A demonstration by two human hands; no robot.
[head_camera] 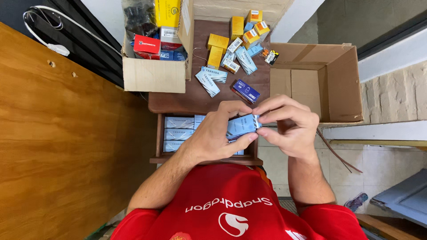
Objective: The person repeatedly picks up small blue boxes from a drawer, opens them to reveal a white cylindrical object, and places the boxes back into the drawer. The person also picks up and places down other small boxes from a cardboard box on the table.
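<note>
Risk: the light-blue box (241,126) is held in the air above the open drawer (160,133), so a loose grip would let it drop onto the row of similar boxes (179,133) stored there. I judge the likely cause to be the end flap: my right hand (289,129) works at that end only, and a hard pull there could twist the box out of my left hand (218,133). A torn flap is the second risk, caused by pinching the thin card too hard.

Left fingers: curled around the box, thumb under it, index arched over the top, pressed against its sides. They are closed on it, not spread.

Right fingers: index and thumb pinched together on the right end of the box; the other fingers are folded loosely behind.

Position: the box sits between both hands, in front of my red shirt (231,204). More small boxes lie on the brown table (195,95) beyond, well apart from the hands.
</note>
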